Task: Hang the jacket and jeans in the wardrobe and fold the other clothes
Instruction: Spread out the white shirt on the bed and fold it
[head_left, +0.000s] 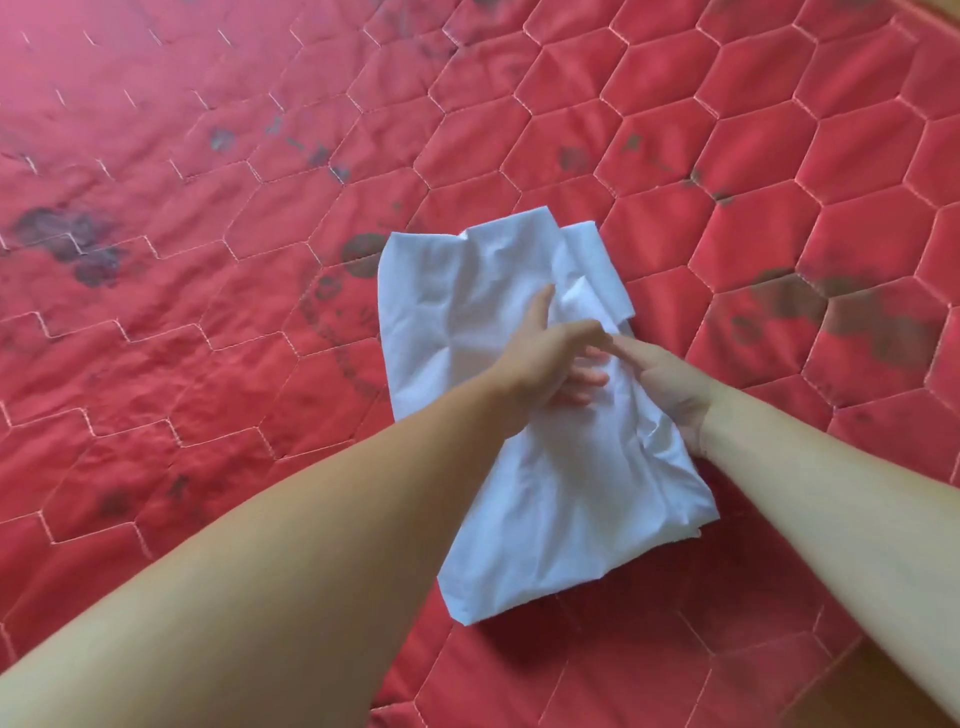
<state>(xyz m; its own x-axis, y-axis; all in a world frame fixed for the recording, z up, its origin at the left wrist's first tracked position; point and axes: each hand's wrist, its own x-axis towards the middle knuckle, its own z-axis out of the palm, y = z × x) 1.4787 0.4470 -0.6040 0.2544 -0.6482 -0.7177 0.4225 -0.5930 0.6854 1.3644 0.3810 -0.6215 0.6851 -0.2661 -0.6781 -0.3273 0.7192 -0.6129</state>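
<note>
A white folded cloth is laid on the red quilted bed. It is pressed flat by the left hand with loose fingers. Its right edge is gripped by the right hand.

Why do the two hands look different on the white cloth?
The left hand lies over the middle of the white cloth, fingers curled down onto it; the right hand is at the cloth's right edge. The left thumb points up the cloth; the right hand points a finger toward the left hand. Both touch the cloth.
</note>
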